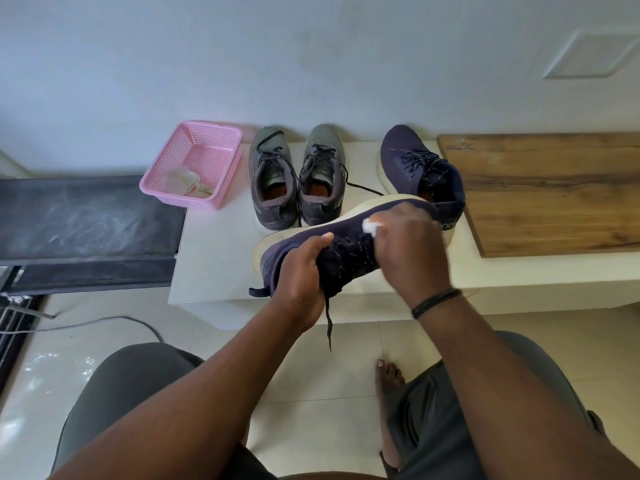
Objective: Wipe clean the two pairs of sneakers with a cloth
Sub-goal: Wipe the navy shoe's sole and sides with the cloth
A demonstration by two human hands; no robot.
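My left hand [301, 271] grips a navy sneaker [346, 237] by its toe and tongue, holding it on its side above the white ledge [214, 258], pale sole facing away. My right hand [408, 244] holds a small white cloth [371, 226] pressed against the sneaker's upper near the collar; most of the cloth is hidden under the fingers. The other navy sneaker [420, 164] stands upright on the ledge behind. A pair of grey sneakers [298, 174] stands side by side to its left, toes toward the wall.
A pink plastic basket [166, 168] with a crumpled beige cloth [185, 183] sits at the ledge's left end. A wooden board [547, 192] lies on the right. A dark slab [79, 220] and a cable [114, 320] are at left. My knees and bare foot [389, 379] are below.
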